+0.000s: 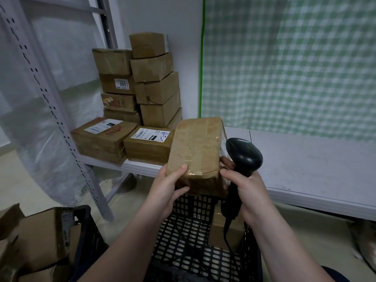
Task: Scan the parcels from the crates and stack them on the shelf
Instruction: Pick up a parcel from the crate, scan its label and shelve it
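Observation:
I hold a brown taped parcel (195, 147) above a black plastic crate (191, 237). My left hand (168, 188) grips its near left corner, thumb on top and fingers under it. My right hand (244, 190) grips the handle of a black barcode scanner (243, 153), and its fingertips touch the parcel's right edge. Another brown parcel (223, 226) lies inside the crate on its right side. Brown parcels (142, 88) stand stacked in two columns on the grey shelf (142, 165), with two flat labelled parcels (148, 142) in front of them.
A second black crate (85, 231) with opened cardboard boxes (38, 241) sits at the lower left. The shelf's perforated grey upright (61, 123) slants between them. A white table (305, 167) lies to the right, before a green checked curtain (295, 64).

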### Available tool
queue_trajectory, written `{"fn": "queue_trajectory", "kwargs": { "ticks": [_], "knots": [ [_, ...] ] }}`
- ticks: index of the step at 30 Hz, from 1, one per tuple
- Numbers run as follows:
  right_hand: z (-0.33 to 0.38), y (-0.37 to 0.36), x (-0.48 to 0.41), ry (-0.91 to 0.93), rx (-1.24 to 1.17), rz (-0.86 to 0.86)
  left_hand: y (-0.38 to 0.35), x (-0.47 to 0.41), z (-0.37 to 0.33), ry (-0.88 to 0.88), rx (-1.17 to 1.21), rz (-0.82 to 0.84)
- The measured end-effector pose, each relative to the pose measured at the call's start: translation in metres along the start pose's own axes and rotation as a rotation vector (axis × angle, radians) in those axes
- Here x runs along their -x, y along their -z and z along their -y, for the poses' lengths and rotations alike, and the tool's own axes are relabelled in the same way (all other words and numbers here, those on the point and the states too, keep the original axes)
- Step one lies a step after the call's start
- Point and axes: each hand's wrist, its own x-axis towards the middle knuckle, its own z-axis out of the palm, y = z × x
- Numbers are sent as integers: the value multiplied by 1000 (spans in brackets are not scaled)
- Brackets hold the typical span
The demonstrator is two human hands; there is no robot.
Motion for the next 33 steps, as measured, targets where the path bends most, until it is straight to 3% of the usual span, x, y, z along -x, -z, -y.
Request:
{"fn": "queue_trajectory", "kwargs": {
  "ticks": [6, 11, 15, 23, 33],
  "knots": [
    [-2, -4, -11, -67, 87, 58, -3, -16, 14, -16, 24, -44],
    [-7, -14, -19, -125, 154, 122, -3, -18, 15, -68, -229, -133],
    [-9, -18, -21, -136, 175, 152, 8, -31, 17, -54, -233, -154],
    [0, -4, -27, -218, 64, -67, 25, -34, 29, -22, -77, -82],
    [10, 1, -19, -246, 65, -38, 23, -30, 31, -25, -58, -64]
  ]
}}
